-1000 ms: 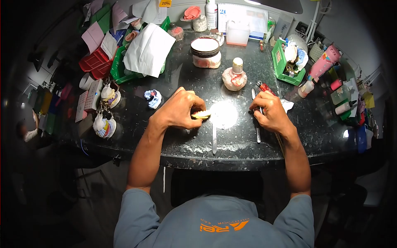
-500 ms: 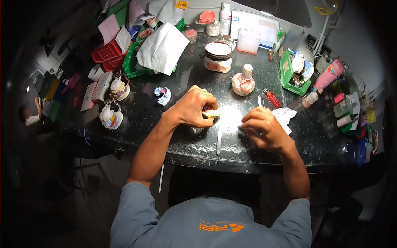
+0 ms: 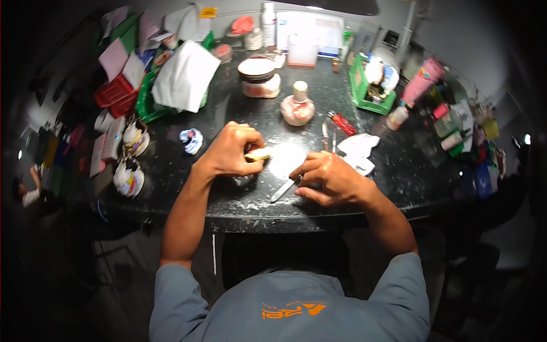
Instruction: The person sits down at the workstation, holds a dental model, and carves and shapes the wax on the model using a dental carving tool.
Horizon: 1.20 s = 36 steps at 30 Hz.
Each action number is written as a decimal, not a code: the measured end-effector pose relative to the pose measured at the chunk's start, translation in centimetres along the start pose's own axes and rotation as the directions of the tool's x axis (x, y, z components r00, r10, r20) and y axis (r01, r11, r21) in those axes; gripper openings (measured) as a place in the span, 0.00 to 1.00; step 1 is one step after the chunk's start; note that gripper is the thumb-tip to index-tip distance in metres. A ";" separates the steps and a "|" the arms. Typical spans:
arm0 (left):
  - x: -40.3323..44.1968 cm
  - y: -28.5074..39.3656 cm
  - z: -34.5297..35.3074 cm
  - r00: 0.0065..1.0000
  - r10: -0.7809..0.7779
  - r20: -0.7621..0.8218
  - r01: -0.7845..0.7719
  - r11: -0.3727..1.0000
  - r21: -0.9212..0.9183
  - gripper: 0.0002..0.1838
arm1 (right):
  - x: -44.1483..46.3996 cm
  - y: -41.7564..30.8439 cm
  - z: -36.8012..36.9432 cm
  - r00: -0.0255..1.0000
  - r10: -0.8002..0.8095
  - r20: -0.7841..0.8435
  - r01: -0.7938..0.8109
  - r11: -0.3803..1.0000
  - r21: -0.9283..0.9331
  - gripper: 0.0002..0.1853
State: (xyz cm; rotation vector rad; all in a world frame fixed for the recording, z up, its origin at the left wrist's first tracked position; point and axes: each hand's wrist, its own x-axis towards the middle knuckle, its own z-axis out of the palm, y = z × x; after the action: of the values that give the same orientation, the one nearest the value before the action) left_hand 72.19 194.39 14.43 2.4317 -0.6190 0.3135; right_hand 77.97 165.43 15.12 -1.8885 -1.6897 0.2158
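Note:
My left hand (image 3: 236, 149) is closed around a small yellowish dental piece (image 3: 259, 154), pinched between thumb and fingers; most of it is hidden by the hand. My right hand (image 3: 327, 179) has its thumb and fingers on a slim metal wax knife (image 3: 282, 191), whose flat pale end points down and left towards the table edge. A bright patch of lamp light lies between the hands. Beyond the right hand are a crumpled white tissue (image 3: 358, 149), another slim tool (image 3: 325, 135) and a red lighter (image 3: 342, 123).
A capped round glass burner (image 3: 297, 109) and a lidded jar (image 3: 260, 85) stand behind the hands. A blue-and-white dental cast (image 3: 191, 140) sits left, with further casts (image 3: 129, 176) beyond it. Green bins (image 3: 371, 102) and a pink bottle (image 3: 423, 80) line the right.
My right hand has come down and taken hold of the wax knife, which has turned from lying straight to a slant. My left hand keeps its piece. The view has swung right.

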 end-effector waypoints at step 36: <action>-0.3 -1.0 1.6 0.988 0.048 -0.147 -0.020 0.983 0.184 0.13 | -12.7 -1.7 2.8 0.293 0.505 -0.812 -0.761 0.637 0.121 0.09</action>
State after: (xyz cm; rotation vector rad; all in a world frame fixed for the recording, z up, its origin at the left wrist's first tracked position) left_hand 72.51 194.20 12.54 2.5424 -0.5874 0.5863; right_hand 72.83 154.24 10.48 -2.2866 -0.2562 -0.5695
